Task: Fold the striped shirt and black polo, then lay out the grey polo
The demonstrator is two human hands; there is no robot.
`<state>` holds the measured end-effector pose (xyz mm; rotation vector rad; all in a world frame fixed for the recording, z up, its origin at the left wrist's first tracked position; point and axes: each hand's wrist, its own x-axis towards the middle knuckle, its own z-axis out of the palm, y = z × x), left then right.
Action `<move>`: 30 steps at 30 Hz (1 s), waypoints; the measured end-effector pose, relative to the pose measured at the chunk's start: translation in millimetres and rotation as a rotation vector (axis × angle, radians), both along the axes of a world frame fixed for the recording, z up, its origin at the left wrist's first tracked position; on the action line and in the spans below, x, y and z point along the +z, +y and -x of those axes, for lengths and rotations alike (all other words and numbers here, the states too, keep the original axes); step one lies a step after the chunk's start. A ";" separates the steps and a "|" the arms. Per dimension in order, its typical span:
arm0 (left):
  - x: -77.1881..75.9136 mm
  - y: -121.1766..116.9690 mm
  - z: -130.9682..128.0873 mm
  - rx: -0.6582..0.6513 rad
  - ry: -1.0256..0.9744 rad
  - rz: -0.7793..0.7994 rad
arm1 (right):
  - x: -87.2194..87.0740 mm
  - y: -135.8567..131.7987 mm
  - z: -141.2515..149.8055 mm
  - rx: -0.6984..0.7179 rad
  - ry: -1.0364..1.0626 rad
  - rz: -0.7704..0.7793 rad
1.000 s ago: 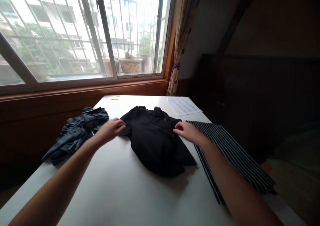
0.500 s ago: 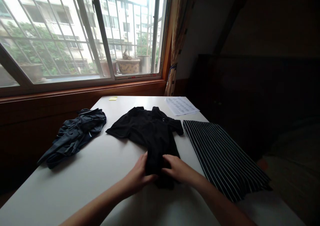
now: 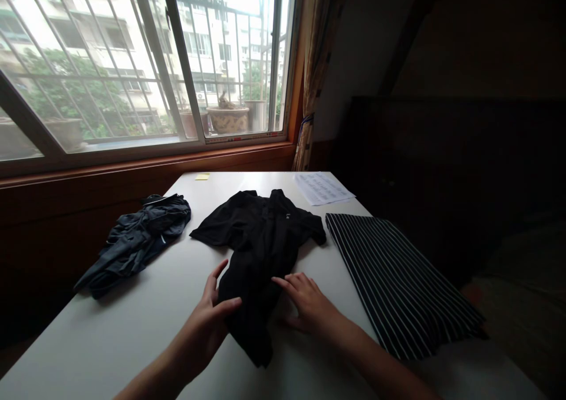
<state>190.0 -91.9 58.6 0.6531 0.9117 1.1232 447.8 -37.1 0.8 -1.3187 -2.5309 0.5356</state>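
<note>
A black short-sleeved shirt (image 3: 260, 244) lies on the white table (image 3: 145, 329), its sleeves spread toward the window and its lower part bunched and narrowed toward me. A small light mark shows on its chest. My left hand (image 3: 207, 320) is at the left side of the lower part, thumb over the fabric and index finger stretched out apart from it. At the opposite edge, my right hand (image 3: 312, 306) has its fingers extended, the fingertips at the cloth. Neither hand is closed around the shirt.
A crumpled dark blue-grey garment (image 3: 139, 241) lies on the left. To the right is a striped black-and-white folded cloth (image 3: 398, 276). Printed papers (image 3: 322, 188) and a yellow sticky note (image 3: 202, 177) lie at the far edge, below the window (image 3: 230, 64).
Both hands have loosened from the bunched lower part of the shirt and moved apart, the left one leftward. That lower part has shifted left and spread wider.
</note>
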 end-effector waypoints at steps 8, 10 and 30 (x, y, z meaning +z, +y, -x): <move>-5.0 -12.8 29.6 0.069 0.198 0.007 | 1.2 5.3 4.5 0.124 0.063 -0.117; -6.5 -14.7 43.6 0.118 0.293 0.005 | 11.8 7.5 -10.4 0.112 0.173 -0.066; -27.5 -42.0 85.0 -0.358 1.430 -0.582 | 60.7 -5.4 -77.9 0.148 0.558 0.227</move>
